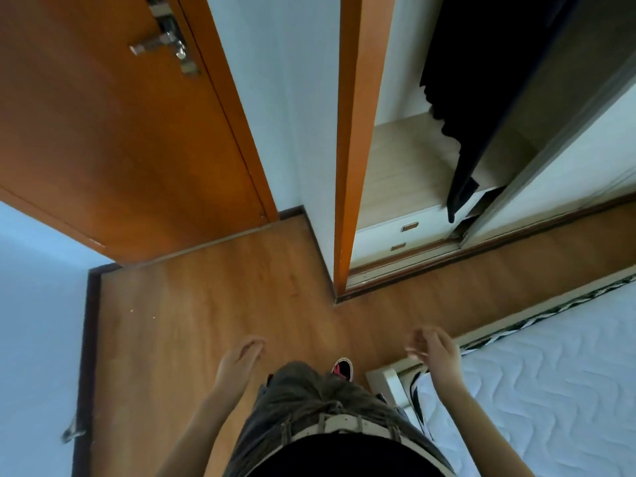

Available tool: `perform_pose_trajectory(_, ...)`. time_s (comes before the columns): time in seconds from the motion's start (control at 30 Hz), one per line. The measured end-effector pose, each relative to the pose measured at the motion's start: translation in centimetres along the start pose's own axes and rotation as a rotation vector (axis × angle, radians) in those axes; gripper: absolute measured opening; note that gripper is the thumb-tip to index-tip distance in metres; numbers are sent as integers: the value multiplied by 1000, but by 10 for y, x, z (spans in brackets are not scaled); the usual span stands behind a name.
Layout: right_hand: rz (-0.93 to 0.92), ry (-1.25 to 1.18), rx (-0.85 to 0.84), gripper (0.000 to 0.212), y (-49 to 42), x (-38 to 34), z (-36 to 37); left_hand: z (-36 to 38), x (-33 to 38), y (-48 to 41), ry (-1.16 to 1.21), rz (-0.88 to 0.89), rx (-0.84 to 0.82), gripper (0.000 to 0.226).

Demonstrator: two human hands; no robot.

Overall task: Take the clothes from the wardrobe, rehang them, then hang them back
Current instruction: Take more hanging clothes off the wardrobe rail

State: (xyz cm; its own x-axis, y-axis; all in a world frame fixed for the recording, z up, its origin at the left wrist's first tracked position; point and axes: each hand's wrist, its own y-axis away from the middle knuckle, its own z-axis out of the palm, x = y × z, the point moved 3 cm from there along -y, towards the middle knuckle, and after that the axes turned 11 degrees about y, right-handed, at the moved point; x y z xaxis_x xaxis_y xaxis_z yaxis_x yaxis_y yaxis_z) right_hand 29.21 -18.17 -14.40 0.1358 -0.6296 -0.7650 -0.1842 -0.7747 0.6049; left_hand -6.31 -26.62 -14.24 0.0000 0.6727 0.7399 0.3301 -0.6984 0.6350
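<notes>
- Over wooden floor (206,304): my left hand (237,363) and right hand (435,352) loose, empty.
- Dark clothes (481,80) hang inside open wardrobe (406,173), ahead right.
- Bed (550,373) right, orange door (103,132) left.

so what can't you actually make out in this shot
1. Head view: the top of the dark clothes in the wardrobe is cut off by the upper frame edge, so no hanger or rail shows.
2. How many garments hang there: they merge into one black mass.
3. The wardrobe's right side is hidden behind its sliding door.
4. The right hand is motion-blurred, so finger positions are unclear; the left hand holds nothing.
</notes>
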Motion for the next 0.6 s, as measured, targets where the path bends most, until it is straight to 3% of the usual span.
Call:
perform_pose_trajectory(0.27, -54, -49, 32, 28, -76, -81, 24, -3, 65, -94, -100, -24, -72, 24)
perform_pose_trajectory(0.4, -18, -85, 158, 26, -98, -91, 20, 39, 115, -139, -180, -4, -266, 23)
perform_pose_trajectory(0.6, 74, -181, 377, 28, -102, -89, -17, 133, 193, -167, -453, 175, -584, 22)
